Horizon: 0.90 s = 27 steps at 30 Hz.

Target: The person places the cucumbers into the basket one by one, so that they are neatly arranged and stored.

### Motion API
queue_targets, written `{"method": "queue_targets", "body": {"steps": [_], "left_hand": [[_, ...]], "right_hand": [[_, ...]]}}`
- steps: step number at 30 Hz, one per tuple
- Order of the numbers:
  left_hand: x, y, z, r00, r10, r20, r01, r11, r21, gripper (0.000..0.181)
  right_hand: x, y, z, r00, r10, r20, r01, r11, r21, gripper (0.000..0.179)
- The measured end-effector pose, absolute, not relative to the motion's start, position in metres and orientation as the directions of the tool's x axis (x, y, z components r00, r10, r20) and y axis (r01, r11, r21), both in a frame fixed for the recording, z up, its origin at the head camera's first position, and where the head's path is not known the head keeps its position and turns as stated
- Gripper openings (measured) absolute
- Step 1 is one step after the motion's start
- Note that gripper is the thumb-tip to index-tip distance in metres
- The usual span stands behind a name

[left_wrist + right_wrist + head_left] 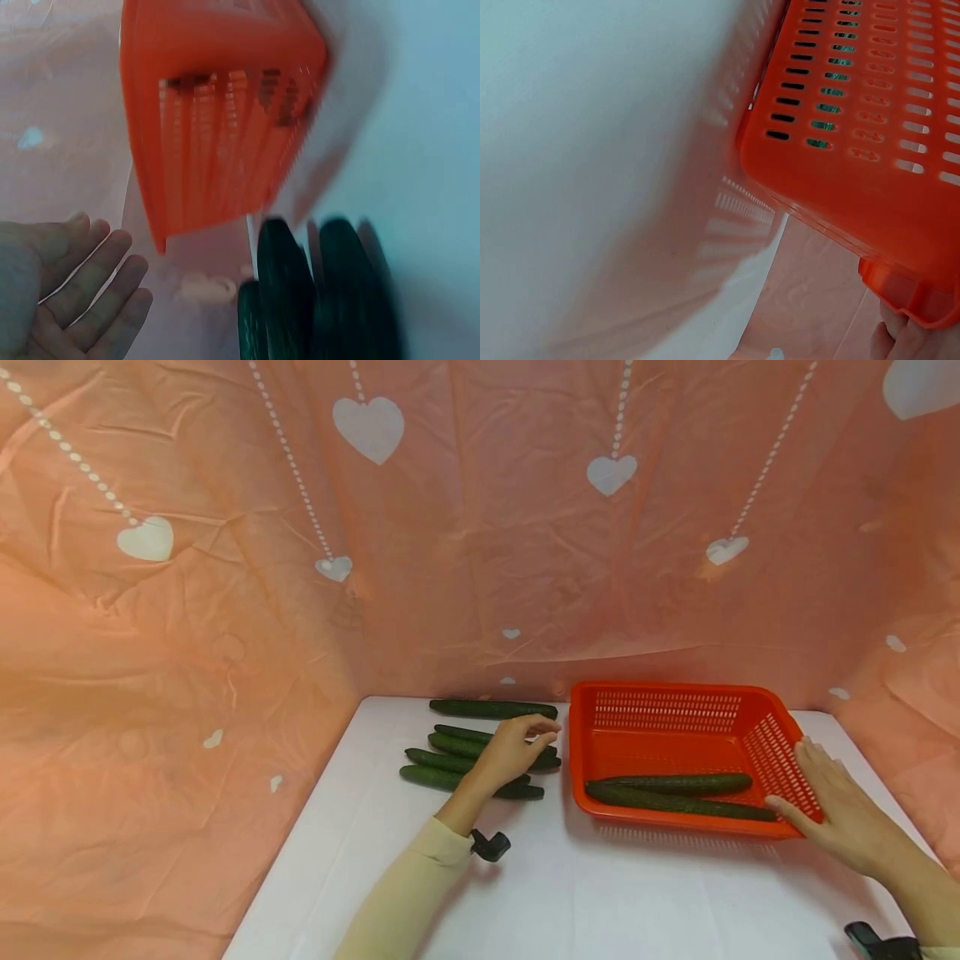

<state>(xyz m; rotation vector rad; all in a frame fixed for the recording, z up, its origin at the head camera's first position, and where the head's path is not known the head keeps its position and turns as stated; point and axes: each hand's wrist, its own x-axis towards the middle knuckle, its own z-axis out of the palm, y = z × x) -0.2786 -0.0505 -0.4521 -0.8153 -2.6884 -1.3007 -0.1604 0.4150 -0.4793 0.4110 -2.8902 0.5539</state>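
Observation:
Several dark green cucumbers (435, 777) lie side by side on the white table at the left, one cucumber (491, 709) apart at the back. Above their right ends is my left hand (513, 747), its fingers loosely bent and holding nothing; the left wrist view shows its spread fingers beside the basket wall and cucumbers (285, 300). To the right stands a red plastic basket (675, 687) with slotted walls. Two cucumbers (675, 798) lie along its front side. My right hand (851, 810) rests on the basket's right rim, fingers extended and thumb over the front corner.
A white cloth-like table surface (637, 902) stretches in front of the basket. Pink sheeting (480, 568) with white hearts hangs close behind the table and along both sides. Black wrist straps (491, 846) are worn on both arms.

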Motion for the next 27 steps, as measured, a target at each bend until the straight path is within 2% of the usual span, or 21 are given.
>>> {"method": "queue_targets", "body": {"steps": [27], "left_hand": [[-0.273, -0.192, -0.467, -0.863, 0.497, 0.091, 0.428, 0.623, 0.655, 0.032]], "right_hand": [[-0.160, 0.415, -0.478, -0.949, -0.233, 0.213, -0.299, 0.883, -0.361, 0.102]]}}
